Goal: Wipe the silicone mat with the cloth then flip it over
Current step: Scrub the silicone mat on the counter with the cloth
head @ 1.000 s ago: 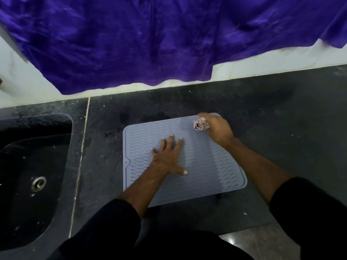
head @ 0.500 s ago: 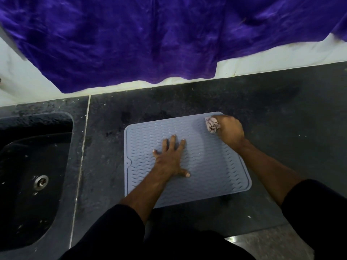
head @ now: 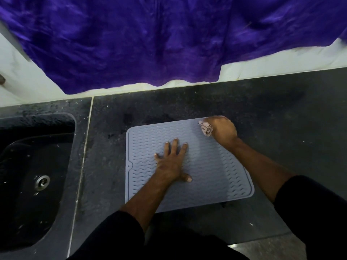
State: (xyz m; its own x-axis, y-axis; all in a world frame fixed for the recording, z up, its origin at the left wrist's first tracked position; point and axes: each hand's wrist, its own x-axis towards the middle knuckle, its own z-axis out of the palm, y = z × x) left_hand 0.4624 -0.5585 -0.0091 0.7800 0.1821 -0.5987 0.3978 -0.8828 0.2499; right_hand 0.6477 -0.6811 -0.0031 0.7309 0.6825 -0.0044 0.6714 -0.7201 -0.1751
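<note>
Two bare hands work over one grey silicone mat (head: 212, 166), which lies flat on the dark countertop (head: 272, 113) just right of one black sink (head: 35, 166). One, the left hand (head: 172, 164), presses palm-down near the mat's middle, fingers spread and grasping nothing. One, the right hand (head: 222, 131), sits at the mat's far right corner, clenched around one small crumpled cloth (head: 206, 128) that touches the ribbed surface. One purple fabric (head: 150, 38) hangs along the wall behind the counter.
</note>
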